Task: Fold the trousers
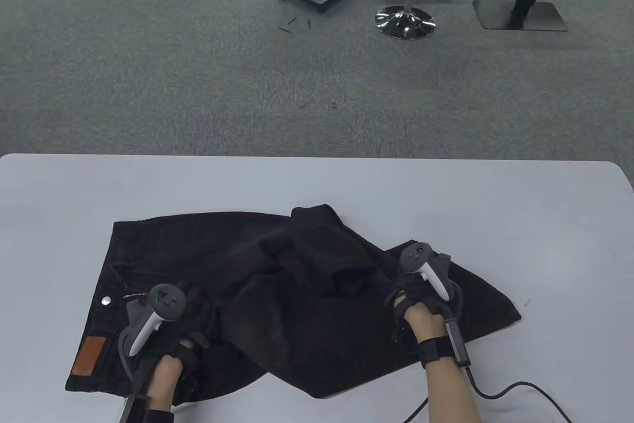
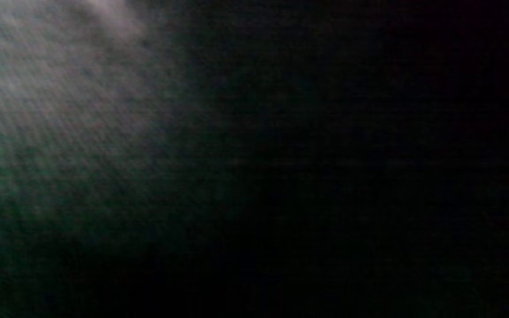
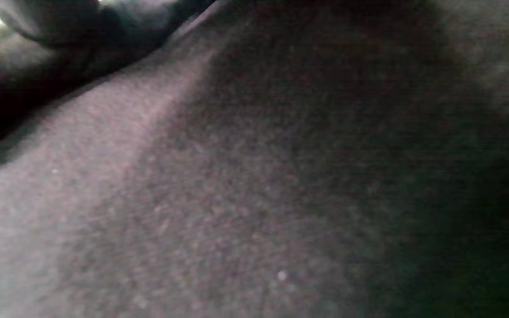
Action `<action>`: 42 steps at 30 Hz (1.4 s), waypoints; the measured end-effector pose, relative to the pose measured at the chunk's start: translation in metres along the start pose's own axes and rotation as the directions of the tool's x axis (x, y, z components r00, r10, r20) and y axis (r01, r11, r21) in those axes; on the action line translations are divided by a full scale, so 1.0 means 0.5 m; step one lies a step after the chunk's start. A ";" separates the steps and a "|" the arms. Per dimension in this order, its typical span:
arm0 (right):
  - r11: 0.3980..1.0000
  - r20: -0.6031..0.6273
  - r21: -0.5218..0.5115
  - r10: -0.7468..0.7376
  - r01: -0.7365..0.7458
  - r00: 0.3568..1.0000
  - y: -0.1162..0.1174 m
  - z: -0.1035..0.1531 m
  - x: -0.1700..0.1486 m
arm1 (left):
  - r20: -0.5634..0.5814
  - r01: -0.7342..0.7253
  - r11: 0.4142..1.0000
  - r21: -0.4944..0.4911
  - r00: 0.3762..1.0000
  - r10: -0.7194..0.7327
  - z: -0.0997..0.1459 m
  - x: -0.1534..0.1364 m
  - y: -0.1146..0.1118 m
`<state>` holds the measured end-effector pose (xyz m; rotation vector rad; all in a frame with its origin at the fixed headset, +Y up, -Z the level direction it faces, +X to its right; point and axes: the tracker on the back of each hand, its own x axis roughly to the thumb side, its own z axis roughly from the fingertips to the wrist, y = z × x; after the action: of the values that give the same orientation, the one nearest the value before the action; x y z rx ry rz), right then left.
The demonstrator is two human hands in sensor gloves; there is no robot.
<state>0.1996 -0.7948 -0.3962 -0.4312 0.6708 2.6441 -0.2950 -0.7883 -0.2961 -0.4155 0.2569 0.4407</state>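
Black trousers (image 1: 297,304) lie crumpled on the white table (image 1: 317,185), the waistband at the left with a silver button (image 1: 106,300) and a brown leather patch (image 1: 88,355). A leg is bunched up in the middle (image 1: 327,249). My left hand (image 1: 190,316) rests on the cloth beside the waistband. My right hand (image 1: 401,299) rests on the cloth at the right. Both hands' fingers are dark against the dark cloth, so their grip is unclear. Both wrist views show only close, dark cloth (image 3: 219,185).
The table's far edge (image 1: 317,158) runs across the middle of the table view, with grey carpet beyond. A black cable (image 1: 515,388) runs from my right wrist along the table's near edge. Chair bases and stands sit far back on the floor.
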 end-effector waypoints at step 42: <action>0.990 0.234 0.067 -0.135 0.123 0.963 -0.001 0.045 0.110 | -0.028 0.090 0.996 0.005 0.996 -0.089 -0.005 0.011 -0.013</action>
<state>0.1469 -0.7674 -0.3985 -0.1338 0.6115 2.4950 -0.2873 -0.7930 -0.2980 -0.4258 0.2653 0.3465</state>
